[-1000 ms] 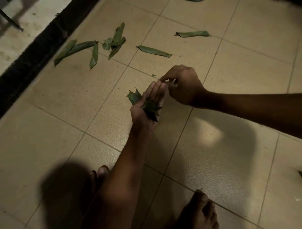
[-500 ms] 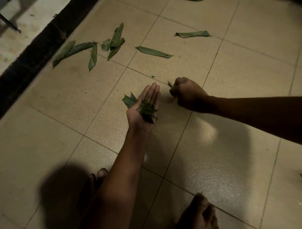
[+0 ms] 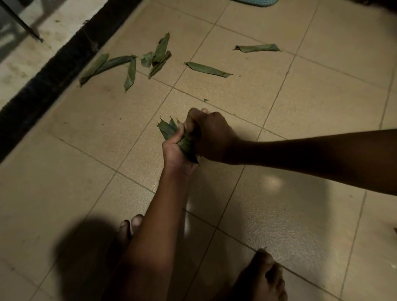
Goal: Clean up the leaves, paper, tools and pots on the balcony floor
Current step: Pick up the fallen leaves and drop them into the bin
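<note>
A bunch of dark green leaves [image 3: 169,130] sits in my left hand [image 3: 175,148], whose fingers curl up around it above the tiled floor. My right hand [image 3: 209,134] presses against the same bunch from the right with its fingers curled down into the leaves. Several long green leaves lie loose on the floor further out: a cluster [image 3: 159,54] at centre left, two more [image 3: 101,64] near the black strip, one [image 3: 207,69] in the middle and one [image 3: 257,48] at the upper right. A tiny leaf scrap [image 3: 205,100] lies just beyond my hands.
A black threshold strip [image 3: 53,71] runs diagonally along the left, with a paler floor and a thin dark metal leg [image 3: 21,21] beyond it. A bluish mat edge [image 3: 253,2] shows at the top. My bare feet [image 3: 264,279] stand at the bottom on beige tiles.
My left hand, flat and open with leaves on the palm before, has curled around them. My right hand came from the floor with a small leaf piece and pushed into the bunch.
</note>
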